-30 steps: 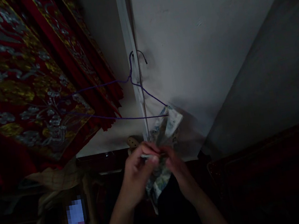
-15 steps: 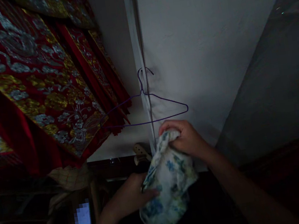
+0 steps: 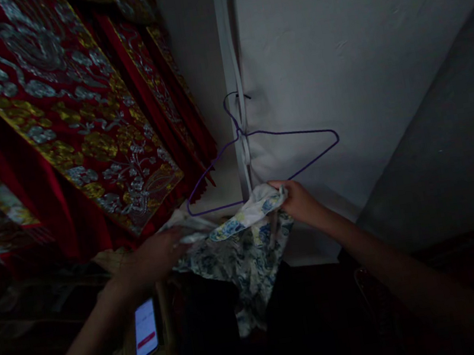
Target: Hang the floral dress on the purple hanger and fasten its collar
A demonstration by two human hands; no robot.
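A white garment with blue and yellow flowers (image 3: 244, 254) hangs between my two hands; its exact kind is hard to make out in the dim light. My right hand (image 3: 298, 201) pinches its upper right edge, close below the bottom bar of a purple wire hanger (image 3: 293, 131). At the upper left edge, my left hand (image 3: 163, 250) is closed on the cloth, slightly blurred. The hanger hangs tilted in front of the wall, its left end lower than its right. Part of its bottom bar is hidden behind the garment and my right hand.
Red cloth embroidered in gold and silver (image 3: 93, 122) hangs at the left. A white vertical strip or cord (image 3: 229, 35) runs down the pale wall (image 3: 325, 55). At lower left a lit phone (image 3: 145, 330) lies on a wooden-looking seat or stand (image 3: 166, 314).
My hands have moved apart, the left going left and up, and the bunched garment is now spread between them. The hanger has swung from level to tilted.
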